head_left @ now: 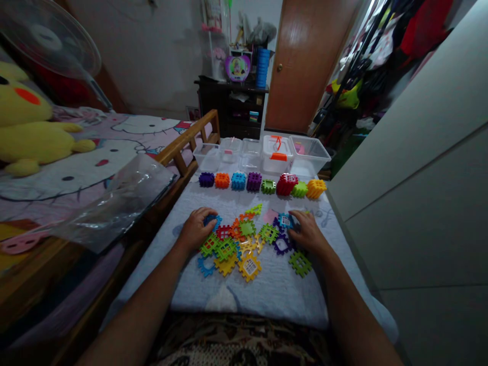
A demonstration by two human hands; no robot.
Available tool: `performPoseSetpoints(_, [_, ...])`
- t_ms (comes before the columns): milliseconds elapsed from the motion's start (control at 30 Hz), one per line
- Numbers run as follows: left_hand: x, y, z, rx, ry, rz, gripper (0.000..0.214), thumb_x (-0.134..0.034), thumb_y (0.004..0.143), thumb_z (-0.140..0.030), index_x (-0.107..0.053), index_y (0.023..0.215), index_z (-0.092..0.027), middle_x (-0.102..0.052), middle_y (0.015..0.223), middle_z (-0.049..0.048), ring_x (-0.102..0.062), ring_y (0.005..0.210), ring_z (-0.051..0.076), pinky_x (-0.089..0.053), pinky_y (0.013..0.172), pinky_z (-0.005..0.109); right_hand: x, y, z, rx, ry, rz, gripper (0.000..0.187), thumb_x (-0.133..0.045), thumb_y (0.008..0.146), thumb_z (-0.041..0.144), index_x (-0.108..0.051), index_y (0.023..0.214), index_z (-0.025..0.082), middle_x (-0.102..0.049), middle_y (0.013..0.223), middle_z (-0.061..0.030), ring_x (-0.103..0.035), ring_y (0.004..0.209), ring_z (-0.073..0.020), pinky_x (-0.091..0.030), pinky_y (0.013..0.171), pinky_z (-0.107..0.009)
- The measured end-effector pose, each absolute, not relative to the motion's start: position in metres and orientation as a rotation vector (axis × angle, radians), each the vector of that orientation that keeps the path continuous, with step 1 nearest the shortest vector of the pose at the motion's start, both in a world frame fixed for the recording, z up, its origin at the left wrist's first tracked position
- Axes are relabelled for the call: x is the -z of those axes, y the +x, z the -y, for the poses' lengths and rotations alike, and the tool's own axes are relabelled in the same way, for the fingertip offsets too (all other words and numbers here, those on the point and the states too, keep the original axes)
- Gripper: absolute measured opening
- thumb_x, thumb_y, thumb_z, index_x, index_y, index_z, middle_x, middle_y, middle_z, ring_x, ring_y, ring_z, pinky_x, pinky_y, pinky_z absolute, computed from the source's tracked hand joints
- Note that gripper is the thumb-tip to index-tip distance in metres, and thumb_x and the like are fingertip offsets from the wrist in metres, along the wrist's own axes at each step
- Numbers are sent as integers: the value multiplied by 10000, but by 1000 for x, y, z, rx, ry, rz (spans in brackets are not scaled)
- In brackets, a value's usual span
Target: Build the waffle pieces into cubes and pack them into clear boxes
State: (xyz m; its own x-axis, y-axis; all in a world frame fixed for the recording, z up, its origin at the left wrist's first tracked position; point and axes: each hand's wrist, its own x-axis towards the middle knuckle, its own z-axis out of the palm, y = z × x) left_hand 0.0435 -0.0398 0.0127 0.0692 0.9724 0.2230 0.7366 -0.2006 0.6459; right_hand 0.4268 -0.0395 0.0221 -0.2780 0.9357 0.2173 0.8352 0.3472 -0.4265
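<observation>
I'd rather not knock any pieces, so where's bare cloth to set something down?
Bare cloth lies along the near edge, before the loose pieces; a narrower strip separates the left hand from the row of stacks. It is crowded between that hand and the right hand, and at the far end, where stacks and clear boxes stand.

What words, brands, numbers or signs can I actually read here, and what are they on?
None can be read.
Purple heart-shaped item: bears a picture; any lettering is too small and blurred.
White-lidded clear box: no legible label.
Cat-patterned bedspread: printed figures, no readable words.
Loose interlocking plastic tiles: no markings I can make out.
</observation>
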Motion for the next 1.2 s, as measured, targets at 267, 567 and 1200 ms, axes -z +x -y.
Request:
performPoseSetpoints(267, [-9, 40, 40, -1087, 1744, -1644, 310, -503, 811, -323, -674, 1030, -184, -667, 1116, 81, -622, 1065, 239, -496, 984, 404, -24, 420, 36, -311, -1541, 2124, 452, -674, 743, 278, -629, 1187, 206, -635, 1126, -134, -566, 1076, -315, -442, 976, -512])
performPoseSetpoints(567, [-14, 30, 37, -879, 1899, -1855, 313, -609, 725, -340, -686, 989, -190, -639, 1054, 86, -616, 991, 261, -506, 925, 407, -49, 395, 33, -406, -1366, 2200, 393, -667, 776, 280, -621, 1163, 234, -613, 1119, -95, -587, 1033, -275, -485, 929, -443])
performPoseSetpoints(1200, [-56, 71, 14, -908, 2338, -1612, 171, -515, 737, -67, -568, 813, -211, -615, 929, 66, -553, 989, 257, -457, 926, 409, -41, 379, 33, -454, -1300, 2254, 399, -617, 778, 179, -601, 1175, 219, -590, 1138, -97, -583, 1065, -253, -483, 971, -421])
